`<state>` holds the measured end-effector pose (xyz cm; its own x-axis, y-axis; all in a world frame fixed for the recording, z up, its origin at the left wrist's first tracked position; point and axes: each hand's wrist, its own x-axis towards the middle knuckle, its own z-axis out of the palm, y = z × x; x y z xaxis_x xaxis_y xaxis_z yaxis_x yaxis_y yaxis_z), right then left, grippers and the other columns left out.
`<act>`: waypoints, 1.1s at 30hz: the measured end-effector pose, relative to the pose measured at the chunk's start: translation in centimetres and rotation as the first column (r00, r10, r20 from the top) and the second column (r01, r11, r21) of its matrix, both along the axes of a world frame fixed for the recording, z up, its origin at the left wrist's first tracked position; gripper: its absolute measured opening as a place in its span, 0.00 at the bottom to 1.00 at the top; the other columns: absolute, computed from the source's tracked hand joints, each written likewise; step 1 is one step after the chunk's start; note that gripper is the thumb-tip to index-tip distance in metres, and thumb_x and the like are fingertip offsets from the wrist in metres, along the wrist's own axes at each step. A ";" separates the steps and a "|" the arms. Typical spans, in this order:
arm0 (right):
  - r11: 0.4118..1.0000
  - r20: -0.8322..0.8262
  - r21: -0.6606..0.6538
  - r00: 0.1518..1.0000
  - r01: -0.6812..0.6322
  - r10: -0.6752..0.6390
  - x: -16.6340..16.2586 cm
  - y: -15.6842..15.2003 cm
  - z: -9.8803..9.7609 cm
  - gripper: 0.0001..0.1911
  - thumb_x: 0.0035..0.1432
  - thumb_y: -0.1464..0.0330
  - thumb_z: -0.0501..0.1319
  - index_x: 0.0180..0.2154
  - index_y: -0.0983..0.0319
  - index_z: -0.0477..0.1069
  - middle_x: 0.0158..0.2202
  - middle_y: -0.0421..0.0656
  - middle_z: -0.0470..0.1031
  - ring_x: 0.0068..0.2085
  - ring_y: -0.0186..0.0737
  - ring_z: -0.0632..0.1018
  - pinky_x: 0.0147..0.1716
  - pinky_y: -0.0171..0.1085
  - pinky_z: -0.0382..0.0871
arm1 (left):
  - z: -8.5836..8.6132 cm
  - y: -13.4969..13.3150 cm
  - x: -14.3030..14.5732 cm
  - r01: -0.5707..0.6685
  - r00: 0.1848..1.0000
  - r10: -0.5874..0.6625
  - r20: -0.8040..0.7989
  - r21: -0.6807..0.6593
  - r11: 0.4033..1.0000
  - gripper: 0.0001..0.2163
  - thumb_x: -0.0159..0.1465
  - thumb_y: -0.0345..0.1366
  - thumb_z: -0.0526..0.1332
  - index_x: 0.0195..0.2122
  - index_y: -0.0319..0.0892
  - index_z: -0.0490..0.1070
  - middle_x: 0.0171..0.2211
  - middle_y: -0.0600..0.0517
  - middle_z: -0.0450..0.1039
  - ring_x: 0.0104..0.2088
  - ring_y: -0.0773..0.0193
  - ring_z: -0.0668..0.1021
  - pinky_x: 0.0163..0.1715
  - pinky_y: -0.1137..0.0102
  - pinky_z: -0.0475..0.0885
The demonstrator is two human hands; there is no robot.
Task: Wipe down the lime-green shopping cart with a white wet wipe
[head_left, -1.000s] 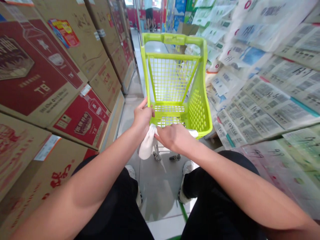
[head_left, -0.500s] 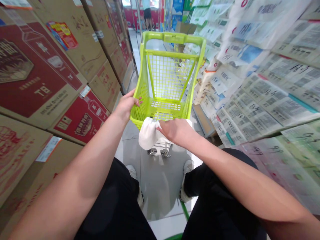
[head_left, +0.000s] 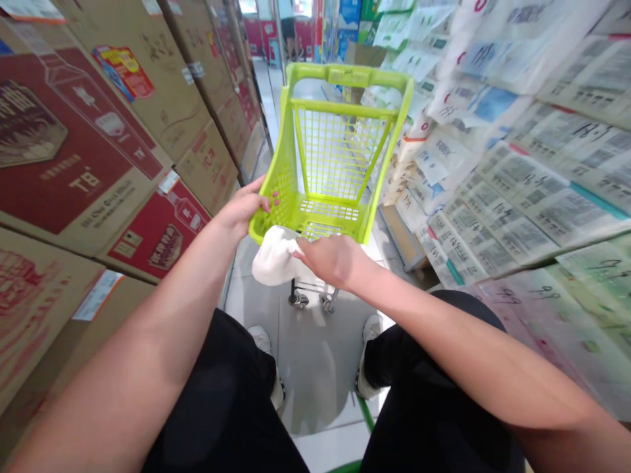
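Note:
A yellow-green plastic shopping cart stands in front of me, its handle at the far side and its wheels on the tiled floor. My left hand grips the left side of its basket near the front rim, fingers curled over the edge. In my right hand is a bunched white cloth, pinched at its right end and lying against the basket's near rim. The cloth and my right hand hide much of that rim.
Stacked cardboard cartons line the left side. Packs of paper tissues are piled on the right, beside a low shelf base. A person is far down the aisle. Something green lies near my right shoe.
My right hand and the white cloth have moved left along the near rim. The cart has turned slightly, its handle shifting right and its near-left corner left. My left hand keeps its grip.

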<state>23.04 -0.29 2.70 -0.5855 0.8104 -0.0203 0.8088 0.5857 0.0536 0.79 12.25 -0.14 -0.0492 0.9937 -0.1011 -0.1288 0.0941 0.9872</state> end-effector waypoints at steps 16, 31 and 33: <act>0.998 -0.023 -0.047 0.999 -0.045 0.044 -0.1 -1.1 0.2 0.28 0.86 0.55 0.46 0.58 0.62 0.81 0.44 0.55 0.89 0.47 0.56 0.90 0.38 0.45 0.77 | -2.0 -3.2 5.5 -0.077 0.995 0.083 -0.051 0.103 0.992 0.40 0.48 0.22 0.60 0.64 0.45 0.79 0.42 0.52 0.84 0.38 0.57 0.85 0.39 0.63 0.84; 0.981 -0.204 0.196 0.978 -0.003 0.044 6.1 1.6 1.2 0.34 0.78 0.43 0.59 0.50 0.67 0.86 0.54 0.57 0.83 0.64 0.61 0.75 0.75 0.58 0.56 | 1.7 -3.9 -4.9 0.302 0.221 0.284 -0.933 0.343 0.889 0.20 0.71 0.48 0.63 0.55 0.41 0.85 0.55 0.40 0.72 0.60 0.41 0.75 0.69 0.43 0.70; 0.990 -0.197 0.142 0.979 -0.021 0.049 6.1 2.3 1.2 0.32 0.80 0.45 0.57 0.46 0.65 0.86 0.46 0.54 0.84 0.56 0.57 0.77 0.67 0.53 0.64 | 1.4 -5.0 -4.9 0.333 0.163 0.233 -0.959 0.276 0.902 0.19 0.70 0.50 0.65 0.51 0.42 0.87 0.56 0.38 0.72 0.62 0.36 0.73 0.71 0.38 0.66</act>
